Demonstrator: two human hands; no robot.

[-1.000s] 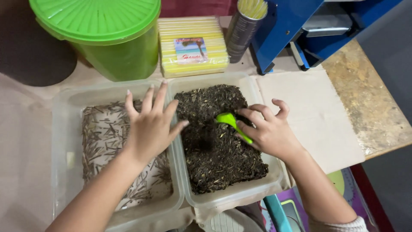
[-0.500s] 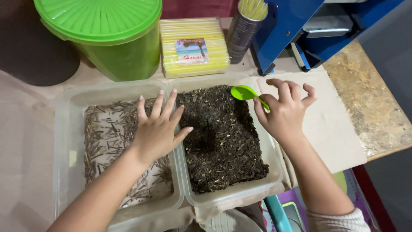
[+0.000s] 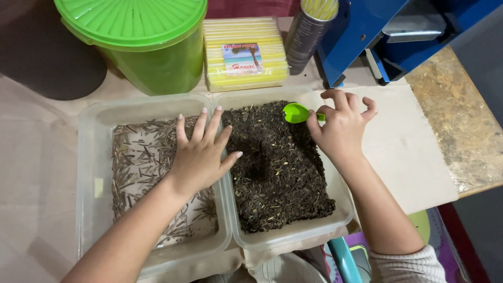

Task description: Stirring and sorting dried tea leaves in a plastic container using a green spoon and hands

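Note:
My right hand (image 3: 340, 126) holds a small green spoon (image 3: 296, 112) by its handle, the bowl over the far right corner of a clear plastic tub (image 3: 343, 207) filled with dark crumbly material (image 3: 275, 167). My left hand (image 3: 201, 154) lies flat with fingers spread across the shared rims of that tub and a second clear tub (image 3: 86, 173) to its left. The left tub holds a thin layer of dry needle-like bits (image 3: 139, 162).
Behind the tubs stand a green lidded bucket (image 3: 141, 42), a pack of yellow straws (image 3: 245, 52) and a dark cylinder of straws (image 3: 309, 31). A blue machine (image 3: 377, 36) sits at the back right. A pale sheet (image 3: 403, 147) lies right of the tubs, a worn table edge (image 3: 466, 152) beyond.
My right hand lifted the green spoon out of the dark material and moved it toward the tub's far right corner. My left hand stayed on the rims.

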